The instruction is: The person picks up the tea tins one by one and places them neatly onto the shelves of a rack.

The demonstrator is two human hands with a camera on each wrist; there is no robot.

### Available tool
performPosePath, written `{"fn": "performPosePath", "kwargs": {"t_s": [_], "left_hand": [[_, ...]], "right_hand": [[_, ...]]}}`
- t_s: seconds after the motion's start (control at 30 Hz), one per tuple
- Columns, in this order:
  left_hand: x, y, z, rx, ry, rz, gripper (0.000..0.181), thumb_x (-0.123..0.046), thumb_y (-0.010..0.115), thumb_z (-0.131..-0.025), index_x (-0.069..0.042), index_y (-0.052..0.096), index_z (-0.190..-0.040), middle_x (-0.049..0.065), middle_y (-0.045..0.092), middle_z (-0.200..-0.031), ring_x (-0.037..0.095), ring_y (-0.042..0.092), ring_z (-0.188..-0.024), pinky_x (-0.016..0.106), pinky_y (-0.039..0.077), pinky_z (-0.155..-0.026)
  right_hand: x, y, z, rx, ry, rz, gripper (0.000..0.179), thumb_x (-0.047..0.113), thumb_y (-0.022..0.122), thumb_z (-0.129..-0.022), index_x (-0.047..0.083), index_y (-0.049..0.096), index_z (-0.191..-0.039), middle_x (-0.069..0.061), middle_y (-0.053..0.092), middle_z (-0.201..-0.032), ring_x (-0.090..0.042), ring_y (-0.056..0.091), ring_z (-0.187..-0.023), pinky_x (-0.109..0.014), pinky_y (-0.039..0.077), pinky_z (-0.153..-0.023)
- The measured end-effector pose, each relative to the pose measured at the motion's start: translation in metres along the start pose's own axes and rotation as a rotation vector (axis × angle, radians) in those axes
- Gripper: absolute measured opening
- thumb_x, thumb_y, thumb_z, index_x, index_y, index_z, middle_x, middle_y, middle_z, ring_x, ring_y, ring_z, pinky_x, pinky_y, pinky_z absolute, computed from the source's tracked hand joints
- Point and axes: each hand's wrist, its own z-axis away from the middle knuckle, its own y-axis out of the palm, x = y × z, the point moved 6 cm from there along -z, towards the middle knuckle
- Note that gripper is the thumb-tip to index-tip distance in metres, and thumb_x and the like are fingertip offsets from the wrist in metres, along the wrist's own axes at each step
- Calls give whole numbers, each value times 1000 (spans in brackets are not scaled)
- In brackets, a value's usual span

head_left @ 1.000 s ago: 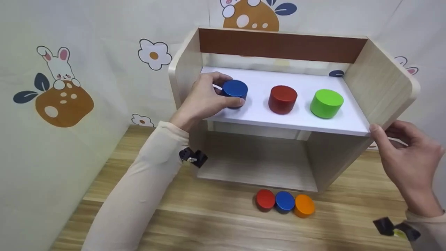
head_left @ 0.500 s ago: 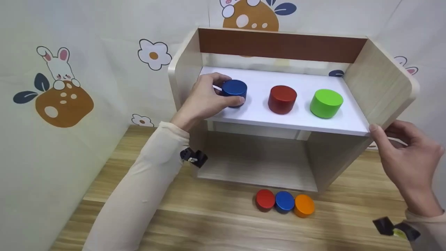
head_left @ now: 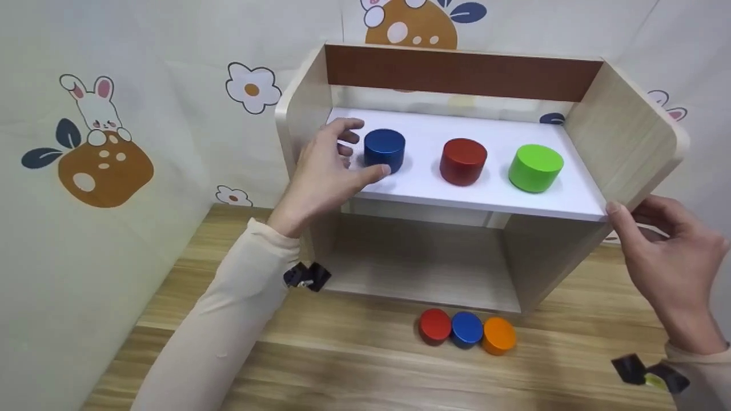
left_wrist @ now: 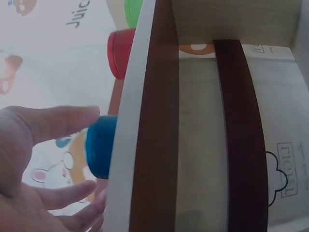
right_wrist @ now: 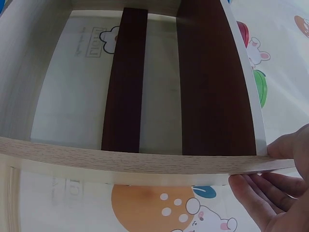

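Wood-grain tabletop (head_left: 342, 371) bears the shelf unit (head_left: 634, 137); blue cylinder (head_left: 384, 145) stands upright on its white shelf (head_left: 425, 182), left of red cylinder (head_left: 464, 162) and green cylinder (head_left: 535, 169). Left hand (head_left: 325, 171) spread wide beside blue cylinder, thumb contact unclear. Right hand (head_left: 674, 257) pinches shelf unit's front corner, probably to steady it.

Cannot see the blue cylinder (left_wrist: 100, 147) whole behind the shelf edge (left_wrist: 128, 121) in the left wrist view, nor read the faint lettering (left_wrist: 299, 159).

- Head view: high, facing forward and down at shelf unit (head_left: 422, 187) and tabletop (head_left: 342, 365).
- Wrist views: close, sideways into its lower compartment (head_left: 417, 262), sharing apparently the same dark slat (left_wrist: 241, 135).
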Motion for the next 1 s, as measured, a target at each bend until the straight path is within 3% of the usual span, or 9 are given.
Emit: {"fn": "performPosePath", "kwargs": {"t_s": [0.07,0.2,0.3,0.43,0.6,0.73,0.87,1.0], "left_hand": [[-2,-3,10,-53,56,-5,69,-21,84,-82,-5,53,-141,14,57,-128,26,53,-114,36,47,-94],[-7,-4,30,-121,148,-13,65,-18,84,-81,-3,56,-138,15,57,-126,26,53,-114,34,47,-94],[-8,0,43,-125,191,-4,62,-16,84,-81,-2,57,-136,14,58,-124,26,54,-113,35,48,-93],[-7,10,61,-100,234,6,57,-15,84,-81,-3,60,-132,11,60,-119,22,56,-108,33,51,-91],[1,33,79,-26,285,1,52,-14,85,-81,-4,63,-127,6,62,-115,17,57,-104,30,51,-88],[14,58,86,73,290,33,52,-13,84,-81,-5,62,-128,5,61,-116,17,58,-103,32,52,-88],[32,87,92,197,254,63,56,-15,84,-82,-6,60,-132,3,61,-121,17,58,-106,34,52,-92],[54,117,97,307,190,90,58,-19,84,-83,-9,59,-135,0,60,-121,16,57,-106,33,50,-93]], "right_hand": [[0,0,0,0,6,4,32,17,75,-91,-2,72,-117,-8,69,-105,14,56,-89,-11,49,-84],[0,-1,0,-5,9,-3,31,17,76,-91,-2,73,-115,7,66,-100,13,57,-88,-10,49,-83],[0,-1,0,-10,10,-13,31,16,76,-90,-2,73,-115,18,62,-96,13,57,-87,-9,49,-82],[1,-1,0,-12,-8,-27,30,14,76,-90,-3,73,-115,23,60,-96,12,58,-87,-9,49,-82],[2,-1,1,-13,-18,-26,31,14,76,-91,-3,73,-115,19,61,-98,12,58,-88,-9,49,-84],[2,0,1,-8,-18,-12,31,15,75,-91,-4,72,-117,1,69,-102,14,56,-89,-10,49,-85],[2,0,2,-1,-15,0,32,16,74,-92,-4,71,-118,-18,70,-109,15,54,-89,-11,49,-86],[3,0,2,6,-11,12,34,17,73,-93,-4,70,-119,-20,70,-112,16,52,-90,-13,49,-88]]}}
